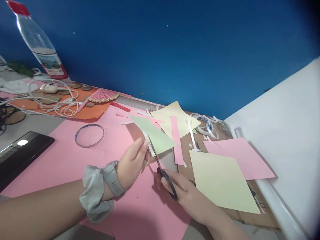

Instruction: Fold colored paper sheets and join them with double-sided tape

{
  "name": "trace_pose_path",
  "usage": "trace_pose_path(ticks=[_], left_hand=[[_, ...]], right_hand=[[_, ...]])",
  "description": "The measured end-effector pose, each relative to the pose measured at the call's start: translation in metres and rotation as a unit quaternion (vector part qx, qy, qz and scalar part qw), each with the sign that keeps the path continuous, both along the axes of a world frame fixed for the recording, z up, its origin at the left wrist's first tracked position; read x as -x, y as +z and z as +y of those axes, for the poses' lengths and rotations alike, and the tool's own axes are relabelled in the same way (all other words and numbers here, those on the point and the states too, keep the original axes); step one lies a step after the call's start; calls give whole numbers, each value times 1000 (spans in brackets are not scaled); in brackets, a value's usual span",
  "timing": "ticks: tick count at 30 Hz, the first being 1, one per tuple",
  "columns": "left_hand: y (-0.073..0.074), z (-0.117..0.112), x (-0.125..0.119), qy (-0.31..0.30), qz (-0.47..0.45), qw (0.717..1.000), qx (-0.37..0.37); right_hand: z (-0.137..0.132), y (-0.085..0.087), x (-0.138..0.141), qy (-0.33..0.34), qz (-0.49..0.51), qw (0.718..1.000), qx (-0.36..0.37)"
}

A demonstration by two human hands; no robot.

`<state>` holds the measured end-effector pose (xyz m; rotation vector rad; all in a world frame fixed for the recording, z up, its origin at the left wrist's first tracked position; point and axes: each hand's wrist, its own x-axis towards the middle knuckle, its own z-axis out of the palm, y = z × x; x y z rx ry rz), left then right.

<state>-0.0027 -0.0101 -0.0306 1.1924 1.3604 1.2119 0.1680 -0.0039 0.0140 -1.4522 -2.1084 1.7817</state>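
My left hand [132, 161] pinches the near corner of a light green paper sheet [156, 135] and holds it just above the big pink sheet [62, 160] on the desk. My right hand [183, 191] grips black-handled scissors [162, 168], fingers through the loops. The blades point up and away along the green paper's edge beside my left fingers. A grey watch and a grey scrunchie sit on my left wrist.
Pale yellow sheets [220, 181], a pink sheet [237, 156], a pink strip [176, 140] and white strips lie on cardboard at right. A tape ring [89, 135], folded paper fan [102, 96], white cable, water bottle [40, 43] and dark tablet [20, 150] lie left. Blue wall behind.
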Motion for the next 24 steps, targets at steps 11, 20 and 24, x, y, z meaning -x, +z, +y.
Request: trace_pose_path(ticks=[11,20,24], left_hand=[[1,0,0,0,-2,1000,3],[1,1,-1,3,-9,1000,1],[1,0,-2,4,-13,1000,-1]], right_hand=[[2,10,2,11,-18,1000,9],[-3,-7,0,-14,16,1000,-7],[-1,-3,0,-11,2,1000,3]])
